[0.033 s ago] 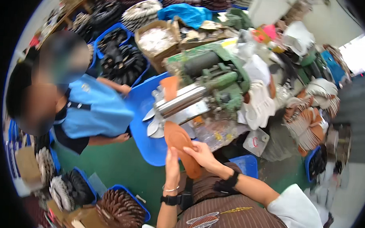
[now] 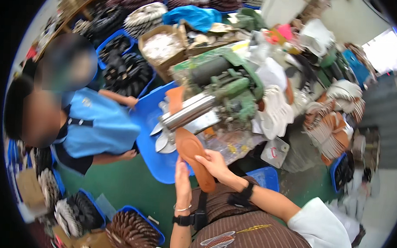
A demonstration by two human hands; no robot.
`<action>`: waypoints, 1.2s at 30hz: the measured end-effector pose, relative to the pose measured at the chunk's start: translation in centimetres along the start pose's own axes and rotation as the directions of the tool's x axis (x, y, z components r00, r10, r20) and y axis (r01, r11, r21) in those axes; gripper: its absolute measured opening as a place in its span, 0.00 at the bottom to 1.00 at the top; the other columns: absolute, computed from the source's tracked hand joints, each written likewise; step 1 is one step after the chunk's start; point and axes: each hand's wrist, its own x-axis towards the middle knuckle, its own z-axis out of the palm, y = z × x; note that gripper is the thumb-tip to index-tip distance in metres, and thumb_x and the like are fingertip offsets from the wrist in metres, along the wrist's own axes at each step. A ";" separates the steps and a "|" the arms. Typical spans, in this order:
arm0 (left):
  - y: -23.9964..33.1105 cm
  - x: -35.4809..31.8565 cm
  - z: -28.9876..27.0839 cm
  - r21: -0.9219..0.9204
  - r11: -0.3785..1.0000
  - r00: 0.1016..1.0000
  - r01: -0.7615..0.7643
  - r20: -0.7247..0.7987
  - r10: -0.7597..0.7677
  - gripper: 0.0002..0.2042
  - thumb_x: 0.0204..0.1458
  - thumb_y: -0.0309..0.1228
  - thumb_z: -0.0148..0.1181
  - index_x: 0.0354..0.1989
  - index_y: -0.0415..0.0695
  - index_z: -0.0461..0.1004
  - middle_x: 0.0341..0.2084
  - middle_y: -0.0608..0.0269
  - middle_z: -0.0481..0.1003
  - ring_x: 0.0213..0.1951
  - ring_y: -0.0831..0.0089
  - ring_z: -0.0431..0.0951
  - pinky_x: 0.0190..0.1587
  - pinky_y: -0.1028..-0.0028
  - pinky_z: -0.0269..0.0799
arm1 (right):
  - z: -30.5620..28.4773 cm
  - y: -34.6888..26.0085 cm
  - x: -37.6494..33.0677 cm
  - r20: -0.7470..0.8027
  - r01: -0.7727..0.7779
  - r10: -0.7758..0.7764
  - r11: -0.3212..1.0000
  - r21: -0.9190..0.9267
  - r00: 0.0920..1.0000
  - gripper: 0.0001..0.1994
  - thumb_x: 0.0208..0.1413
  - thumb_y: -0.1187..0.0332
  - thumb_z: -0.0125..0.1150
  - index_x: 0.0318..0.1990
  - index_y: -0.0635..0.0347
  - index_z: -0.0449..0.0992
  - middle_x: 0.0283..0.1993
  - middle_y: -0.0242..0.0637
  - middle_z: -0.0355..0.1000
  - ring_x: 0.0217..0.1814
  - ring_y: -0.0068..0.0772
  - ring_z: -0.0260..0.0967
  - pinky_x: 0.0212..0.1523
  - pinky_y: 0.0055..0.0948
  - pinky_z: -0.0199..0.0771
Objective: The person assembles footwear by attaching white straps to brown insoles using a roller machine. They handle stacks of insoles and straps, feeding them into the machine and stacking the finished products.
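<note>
A tan insole [image 2: 189, 146] is between my two hands, tilted, its broad end up beside a shiny steel cylinder [image 2: 188, 111]. I cannot tell whether insole and cylinder touch. My right hand [image 2: 218, 165] pinches the insole's right edge with the thumb on top. Against its lower left edge, my left hand [image 2: 183, 183] grips with fingers pointing up, partly hidden by the insole. The cylinder juts from a green machine [image 2: 237, 88]. Beyond it shows another tan piece [image 2: 175, 98], over a blue bin [image 2: 154, 164] with pale sole-shaped pieces [image 2: 166, 142] in it.
A person in a blue top [image 2: 103, 122] stands at the left, close to the blue bin. White insoles [image 2: 276, 112] and a stack of tan ones [image 2: 329, 132] lie to the right. A carton [image 2: 163, 62] stands behind. Bundled brown pieces [image 2: 134, 232] sit at lower left.
The whole view has shifted slightly, so the machine and bin appear farther left. The insole's upper end is a little higher beside the cylinder. Both hands keep their hold.
</note>
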 end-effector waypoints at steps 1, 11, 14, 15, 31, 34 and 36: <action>-0.5 0.2 0.1 0.022 0.998 0.994 0.061 -0.092 -0.059 0.29 0.64 0.50 0.45 0.68 0.46 0.55 0.64 0.57 0.58 0.65 0.67 0.56 0.63 0.61 0.53 | -0.9 0.2 1.8 -0.056 0.011 -0.019 0.991 -0.132 0.998 0.12 0.55 0.65 0.63 0.39 0.67 0.78 0.33 0.40 0.78 0.35 0.19 0.72 0.34 0.26 0.73; -1.5 0.4 1.4 0.137 0.966 0.975 0.220 -0.072 -0.211 0.25 0.62 0.40 0.53 0.64 0.43 0.59 0.55 0.54 0.69 0.54 0.64 0.71 0.53 0.64 0.68 | -14.5 5.2 0.1 -0.066 -0.270 0.266 0.960 -0.076 0.962 0.11 0.56 0.68 0.60 0.43 0.64 0.78 0.38 0.40 0.79 0.39 0.30 0.78 0.40 0.29 0.78; -1.7 0.7 3.3 0.256 0.939 0.973 0.229 -0.024 -0.230 0.21 0.62 0.37 0.52 0.61 0.43 0.63 0.52 0.54 0.72 0.51 0.66 0.73 0.51 0.67 0.69 | -22.6 5.3 0.0 -0.181 -0.234 0.390 0.800 0.553 0.903 0.17 0.61 0.64 0.54 0.50 0.71 0.71 0.49 0.50 0.74 0.49 0.44 0.75 0.53 0.39 0.76; -1.6 1.2 4.3 0.303 0.925 0.970 0.230 0.009 -0.244 0.21 0.62 0.36 0.51 0.61 0.43 0.63 0.52 0.54 0.72 0.51 0.66 0.73 0.50 0.68 0.69 | -24.4 5.1 0.6 -0.125 -0.189 0.384 0.680 0.708 0.915 0.26 0.62 0.59 0.56 0.58 0.73 0.63 0.58 0.55 0.67 0.60 0.48 0.68 0.62 0.43 0.67; 1.7 10.7 38.2 0.704 0.553 0.824 -0.446 0.565 -0.054 0.16 0.55 0.26 0.57 0.53 0.39 0.71 0.44 0.52 0.76 0.45 0.62 0.77 0.49 0.70 0.70 | -30.4 5.3 8.4 -0.133 0.122 0.755 0.071 0.990 0.642 0.22 0.47 0.53 0.64 0.46 0.53 0.68 0.44 0.34 0.65 0.50 0.31 0.63 0.54 0.37 0.66; 0.4 14.1 43.5 0.584 0.320 0.633 -0.746 0.771 0.068 0.18 0.54 0.29 0.59 0.53 0.39 0.71 0.51 0.46 0.71 0.52 0.47 0.70 0.58 0.59 0.63 | -32.4 4.8 5.3 -0.188 0.096 0.829 0.162 0.982 0.528 0.19 0.44 0.57 0.66 0.41 0.53 0.69 0.40 0.32 0.67 0.40 0.30 0.66 0.46 0.38 0.69; -2.8 16.8 44.8 0.533 0.092 0.539 -0.841 0.841 0.054 0.24 0.52 0.35 0.63 0.57 0.39 0.67 0.52 0.41 0.70 0.53 0.45 0.69 0.58 0.56 0.62 | -33.1 5.4 3.8 -0.320 0.130 0.824 0.294 0.947 0.468 0.20 0.41 0.59 0.68 0.41 0.55 0.70 0.38 0.32 0.69 0.36 0.32 0.69 0.39 0.39 0.72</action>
